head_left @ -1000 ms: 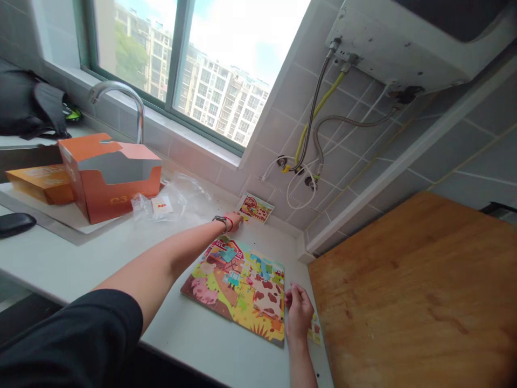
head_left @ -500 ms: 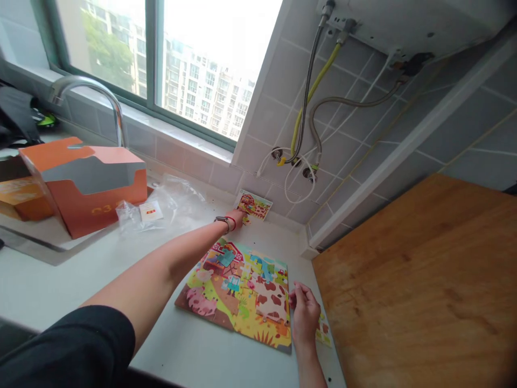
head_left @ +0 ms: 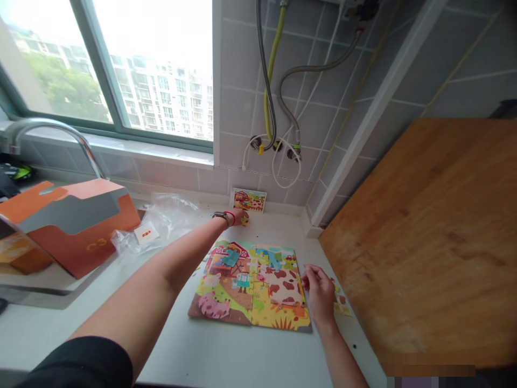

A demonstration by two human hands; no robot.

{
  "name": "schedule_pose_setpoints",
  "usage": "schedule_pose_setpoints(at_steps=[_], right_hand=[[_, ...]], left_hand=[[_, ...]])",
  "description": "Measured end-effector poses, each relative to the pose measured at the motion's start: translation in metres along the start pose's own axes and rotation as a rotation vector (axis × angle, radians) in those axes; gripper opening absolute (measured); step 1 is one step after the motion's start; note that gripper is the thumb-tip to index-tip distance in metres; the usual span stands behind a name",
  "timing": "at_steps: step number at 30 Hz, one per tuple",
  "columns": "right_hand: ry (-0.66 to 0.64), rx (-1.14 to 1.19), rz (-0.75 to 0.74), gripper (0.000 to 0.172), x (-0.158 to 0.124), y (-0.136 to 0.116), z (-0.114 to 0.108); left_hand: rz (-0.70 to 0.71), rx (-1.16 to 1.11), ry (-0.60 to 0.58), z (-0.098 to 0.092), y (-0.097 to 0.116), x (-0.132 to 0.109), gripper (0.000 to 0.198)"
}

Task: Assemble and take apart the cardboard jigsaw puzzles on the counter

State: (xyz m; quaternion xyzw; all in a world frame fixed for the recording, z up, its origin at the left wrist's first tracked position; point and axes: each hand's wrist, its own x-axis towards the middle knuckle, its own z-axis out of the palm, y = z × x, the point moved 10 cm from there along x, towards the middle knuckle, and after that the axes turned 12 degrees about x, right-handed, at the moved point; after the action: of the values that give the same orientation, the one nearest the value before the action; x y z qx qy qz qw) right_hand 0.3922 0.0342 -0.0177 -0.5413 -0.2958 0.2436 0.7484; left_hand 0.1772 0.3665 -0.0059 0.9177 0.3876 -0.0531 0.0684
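Farm-scene jigsaw puzzle (head_left: 262, 291) lies flat on the white tabletop (head_left: 226, 355), roughly mid-view, a seam running down between its left and right parts; barn upper left, pink pig lower left, spotted cow on the right. Right hand (head_left: 320, 291) is just beside the puzzle's right edge, grip with thumb and fingertips drawn in close; can't tell if anything is pinched between them. Partly behind that hand, another printed piece (head_left: 342, 303) lies on the tabletop. Left hand (head_left: 238, 216) is stretched out beyond the puzzle's far edge, grip bent downward at a small yellowish piece (head_left: 245, 221); too small to tell whether it's pinched or only touched. Dark watch (head_left: 220, 215) and red band (head_left: 232, 217) on the left wrist, black sleeve (head_left: 84, 366) further up that arm. Picture card (head_left: 254, 201) with a similar farm scene stands tilted against the wall just behind the left hand. Left of the puzzle, well apart: clear plastic bag (head_left: 173, 207), white packet (head_left: 146, 233) with a red mark, open orange box (head_left: 81, 237). Faucet (head_left: 83, 143) behind the box, under the window (head_left: 161, 81). Large wooden board (head_left: 428, 242) at right, hoses (head_left: 269, 75) on the tiled wall above.
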Motion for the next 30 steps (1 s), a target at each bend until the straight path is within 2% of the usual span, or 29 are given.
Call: schedule_pose_setpoints(at_steps=[5,8,13,17,20,24,25,28,30], right_hand=[[0.002,0.005,0.003,0.042,-0.001,-0.001,0.001],[0.001,0.008,0.006,0.041,-0.001,-0.001,0.002],[0.007,0.015,0.01,0.041,-0.002,-0.002,0.002],[0.018,0.044,0.028,0.043,-0.003,-0.006,0.004],[-0.008,0.074,0.029,0.043,-0.004,-0.01,0.008],[-0.033,0.093,0.033,0.045,-0.005,-0.011,0.012],[-0.034,0.1,0.037,0.045,-0.006,-0.011,0.012],[-0.037,0.116,0.041,0.046,-0.007,-0.012,0.013],[-0.04,0.111,0.034,0.047,-0.008,-0.014,0.014]], left_hand=[[0.015,0.046,-0.143,0.006,0.0,-0.002,0.032],[-0.008,0.054,-0.165,0.006,-0.001,-0.004,0.031],[-0.036,0.047,-0.041,-0.013,0.002,-0.013,0.04],[-0.033,0.021,0.095,-0.04,0.012,-0.031,0.023],[0.03,-0.036,0.163,-0.06,0.036,-0.05,0.015],[0.16,-0.177,0.186,-0.073,0.084,-0.088,0.018],[0.196,-0.248,0.188,-0.075,0.096,-0.1,0.019],[0.344,-0.686,0.189,-0.084,0.127,-0.142,0.023],[0.376,-0.829,0.144,-0.086,0.139,-0.164,0.026]])
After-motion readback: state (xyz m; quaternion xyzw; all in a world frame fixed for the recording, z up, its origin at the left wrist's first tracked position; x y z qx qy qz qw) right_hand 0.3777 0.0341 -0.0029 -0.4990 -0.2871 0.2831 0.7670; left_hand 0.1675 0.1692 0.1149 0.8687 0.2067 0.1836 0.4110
